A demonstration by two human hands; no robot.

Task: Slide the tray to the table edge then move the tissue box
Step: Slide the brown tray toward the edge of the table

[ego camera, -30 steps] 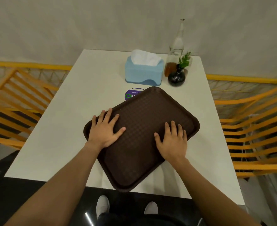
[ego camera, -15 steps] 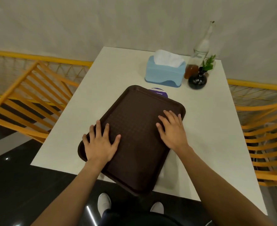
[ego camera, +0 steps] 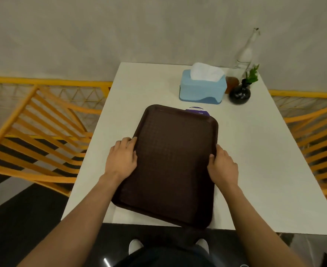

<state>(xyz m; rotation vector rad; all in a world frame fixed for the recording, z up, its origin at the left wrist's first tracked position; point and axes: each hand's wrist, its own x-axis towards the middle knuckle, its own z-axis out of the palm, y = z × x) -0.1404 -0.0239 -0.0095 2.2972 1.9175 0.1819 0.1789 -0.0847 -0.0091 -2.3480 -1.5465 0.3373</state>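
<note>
Left hand (ego camera: 121,158) fingers curled on tray (ego camera: 170,162) left rim; right hand (ego camera: 223,166) fingers clasp right rim.

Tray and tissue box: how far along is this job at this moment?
Mostly done: the brown tray lies lengthwise with its near corner at the white table edge. In hand: the left hand and right hand grip its two long sides. Left: the blue tissue box sits untouched at the far end, beside the dark vase.
</note>
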